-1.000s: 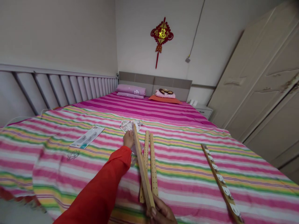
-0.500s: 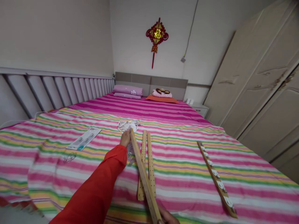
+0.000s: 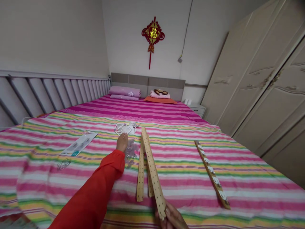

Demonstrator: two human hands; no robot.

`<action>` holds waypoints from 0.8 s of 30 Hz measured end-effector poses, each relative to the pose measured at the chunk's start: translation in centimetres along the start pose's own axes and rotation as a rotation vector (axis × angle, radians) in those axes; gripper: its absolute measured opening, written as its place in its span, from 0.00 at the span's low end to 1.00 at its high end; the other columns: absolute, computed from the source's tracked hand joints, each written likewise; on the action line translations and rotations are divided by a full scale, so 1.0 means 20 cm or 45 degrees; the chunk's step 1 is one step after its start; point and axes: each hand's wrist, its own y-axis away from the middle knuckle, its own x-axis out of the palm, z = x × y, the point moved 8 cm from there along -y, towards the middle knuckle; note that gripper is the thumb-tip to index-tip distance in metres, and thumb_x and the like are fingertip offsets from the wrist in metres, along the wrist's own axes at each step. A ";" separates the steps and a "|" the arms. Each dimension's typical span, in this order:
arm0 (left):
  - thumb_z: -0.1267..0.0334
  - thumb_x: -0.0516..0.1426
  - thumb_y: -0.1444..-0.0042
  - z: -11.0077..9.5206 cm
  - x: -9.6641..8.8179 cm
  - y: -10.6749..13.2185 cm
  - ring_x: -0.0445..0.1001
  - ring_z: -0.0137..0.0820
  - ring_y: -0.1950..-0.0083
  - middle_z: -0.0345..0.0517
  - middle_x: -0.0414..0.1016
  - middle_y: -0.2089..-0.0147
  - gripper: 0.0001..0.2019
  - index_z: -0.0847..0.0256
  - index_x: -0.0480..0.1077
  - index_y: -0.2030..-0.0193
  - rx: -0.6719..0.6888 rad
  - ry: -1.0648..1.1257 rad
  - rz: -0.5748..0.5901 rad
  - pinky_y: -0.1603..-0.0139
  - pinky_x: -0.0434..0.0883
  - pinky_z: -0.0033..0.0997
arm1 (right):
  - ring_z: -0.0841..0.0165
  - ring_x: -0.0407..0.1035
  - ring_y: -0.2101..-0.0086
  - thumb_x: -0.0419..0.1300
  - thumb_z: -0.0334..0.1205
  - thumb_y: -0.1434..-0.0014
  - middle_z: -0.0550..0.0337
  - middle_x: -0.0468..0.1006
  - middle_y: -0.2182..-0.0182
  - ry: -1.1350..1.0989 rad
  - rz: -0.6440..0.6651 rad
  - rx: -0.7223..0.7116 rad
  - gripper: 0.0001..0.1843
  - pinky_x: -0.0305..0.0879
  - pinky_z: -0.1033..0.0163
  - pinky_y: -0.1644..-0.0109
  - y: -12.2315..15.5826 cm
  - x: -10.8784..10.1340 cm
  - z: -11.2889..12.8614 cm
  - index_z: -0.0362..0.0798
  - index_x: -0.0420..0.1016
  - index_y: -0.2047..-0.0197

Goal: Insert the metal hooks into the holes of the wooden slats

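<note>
With our right hand (image 3: pixel 173 217) we grip the near end of a perforated wooden strip (image 3: pixel 152 173), two more strips (image 3: pixel 140 176) partly beneath it; our left hand (image 3: pixel 122 142) is near a white pile (image 3: pixel 126 128) on striped cloth (image 3: pixel 176 159).

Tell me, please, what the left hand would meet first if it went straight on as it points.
The left hand would likely meet the heap of white pieces just ahead, though depth is unclear.

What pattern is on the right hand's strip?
The strip is tan with rows of dark dots; head view shows it.
</note>
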 end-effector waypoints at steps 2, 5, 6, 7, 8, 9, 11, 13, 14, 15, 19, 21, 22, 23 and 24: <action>0.53 0.52 0.47 -0.02 0.03 0.06 0.68 0.40 0.46 0.52 0.76 0.60 0.14 0.60 0.70 0.64 0.044 -0.006 0.041 0.41 0.59 0.40 | 0.70 0.69 0.76 0.71 0.38 0.57 0.53 0.78 0.72 -0.077 0.034 -0.020 0.24 0.62 0.67 0.73 -0.02 0.04 0.05 0.45 0.77 0.55; 0.54 0.52 0.47 -0.05 0.13 0.21 0.65 0.38 0.41 0.52 0.74 0.50 0.17 0.61 0.72 0.56 0.148 -0.012 0.249 0.38 0.58 0.38 | 0.71 0.69 0.73 0.70 0.36 0.55 0.53 0.78 0.71 -0.151 0.052 -0.063 0.22 0.65 0.68 0.70 -0.05 0.07 0.10 0.44 0.76 0.55; 0.54 0.52 0.46 -0.06 0.18 0.28 0.65 0.38 0.41 0.52 0.73 0.47 0.18 0.60 0.71 0.53 0.203 -0.022 0.372 0.38 0.58 0.38 | 0.71 0.69 0.72 0.70 0.36 0.55 0.53 0.77 0.70 -0.162 0.055 -0.070 0.21 0.65 0.68 0.69 -0.06 0.07 0.11 0.43 0.76 0.55; 0.53 0.51 0.45 -0.07 0.24 0.36 0.66 0.37 0.41 0.51 0.72 0.45 0.19 0.59 0.71 0.51 0.266 -0.038 0.499 0.38 0.59 0.38 | 0.71 0.69 0.72 0.69 0.36 0.54 0.53 0.77 0.70 -0.169 0.060 -0.075 0.20 0.65 0.68 0.68 -0.07 0.07 0.11 0.42 0.76 0.56; 0.53 0.50 0.44 -0.07 0.29 0.43 0.65 0.37 0.40 0.50 0.71 0.44 0.20 0.58 0.71 0.49 0.338 -0.069 0.618 0.38 0.59 0.38 | 0.71 0.69 0.72 0.69 0.36 0.53 0.53 0.77 0.70 -0.175 0.066 -0.076 0.19 0.65 0.68 0.67 -0.08 0.07 0.11 0.41 0.76 0.57; 0.52 0.50 0.43 -0.07 0.33 0.51 0.64 0.37 0.40 0.50 0.69 0.42 0.21 0.58 0.70 0.47 0.402 -0.116 0.709 0.37 0.58 0.39 | 0.72 0.68 0.72 0.69 0.37 0.53 0.53 0.77 0.70 -0.181 0.071 -0.077 0.18 0.65 0.68 0.67 -0.09 0.07 0.11 0.40 0.76 0.58; 0.52 0.48 0.42 -0.06 0.40 0.65 0.60 0.37 0.36 0.49 0.66 0.40 0.22 0.56 0.68 0.44 0.507 -0.268 0.833 0.36 0.55 0.41 | 0.74 0.67 0.74 0.69 0.38 0.53 0.52 0.77 0.70 -0.177 0.074 -0.094 0.18 0.64 0.69 0.68 -0.11 0.07 0.10 0.40 0.76 0.58; 0.52 0.47 0.41 -0.04 0.46 0.76 0.56 0.38 0.34 0.48 0.63 0.37 0.23 0.54 0.65 0.41 0.592 -0.431 0.911 0.35 0.52 0.44 | 0.76 0.66 0.77 0.68 0.41 0.51 0.52 0.78 0.71 -0.126 0.073 -0.134 0.19 0.62 0.70 0.72 -0.13 0.08 0.10 0.40 0.75 0.57; 0.51 0.47 0.41 -0.03 0.49 0.80 0.54 0.40 0.33 0.47 0.61 0.36 0.23 0.51 0.63 0.40 0.629 -0.503 0.945 0.35 0.50 0.47 | 0.76 0.65 0.79 0.67 0.43 0.51 0.52 0.78 0.71 -0.075 0.067 -0.159 0.21 0.61 0.71 0.74 -0.13 0.08 0.09 0.40 0.74 0.56; 0.51 0.47 0.41 -0.03 0.51 0.84 0.52 0.41 0.33 0.45 0.59 0.35 0.23 0.49 0.62 0.39 0.665 -0.566 0.976 0.35 0.49 0.50 | 0.76 0.65 0.80 0.67 0.46 0.50 0.51 0.78 0.72 -0.009 0.060 -0.179 0.23 0.59 0.71 0.76 -0.14 0.08 0.09 0.40 0.73 0.54; 0.51 0.50 0.43 0.03 0.58 0.91 0.49 0.47 0.32 0.42 0.56 0.33 0.22 0.41 0.62 0.41 0.748 -0.772 1.040 0.37 0.46 0.59 | 0.74 0.66 0.85 0.64 0.53 0.49 0.53 0.78 0.76 0.262 -0.066 -0.231 0.29 0.57 0.71 0.83 -0.13 0.02 0.12 0.39 0.72 0.52; 0.51 0.50 0.43 0.08 0.60 0.92 0.50 0.47 0.32 0.42 0.56 0.33 0.22 0.40 0.62 0.41 0.786 -0.831 1.054 0.37 0.46 0.59 | 0.74 0.66 0.87 0.64 0.55 0.51 0.53 0.79 0.77 0.280 -0.172 -0.286 0.29 0.57 0.71 0.84 -0.09 -0.07 0.18 0.38 0.73 0.57; 0.51 0.51 0.43 0.10 0.61 0.92 0.50 0.46 0.32 0.41 0.56 0.33 0.23 0.39 0.60 0.40 0.808 -0.843 1.055 0.37 0.46 0.58 | 0.74 0.66 0.87 0.65 0.55 0.52 0.53 0.79 0.77 0.256 -0.235 -0.330 0.28 0.56 0.71 0.84 -0.06 -0.13 0.22 0.38 0.73 0.59; 0.51 0.50 0.43 0.11 0.61 0.92 0.49 0.45 0.32 0.41 0.55 0.33 0.24 0.39 0.58 0.39 0.833 -0.848 1.047 0.37 0.47 0.56 | 0.74 0.66 0.87 0.65 0.56 0.52 0.53 0.79 0.78 0.211 -0.307 -0.384 0.27 0.56 0.72 0.84 -0.02 -0.20 0.26 0.38 0.74 0.62; 0.51 0.50 0.43 0.13 0.61 0.92 0.49 0.45 0.32 0.40 0.55 0.33 0.24 0.38 0.57 0.38 0.851 -0.851 1.042 0.37 0.48 0.55 | 0.75 0.65 0.87 0.65 0.55 0.53 0.53 0.78 0.79 0.150 -0.382 -0.443 0.26 0.56 0.72 0.84 0.02 -0.28 0.32 0.38 0.74 0.63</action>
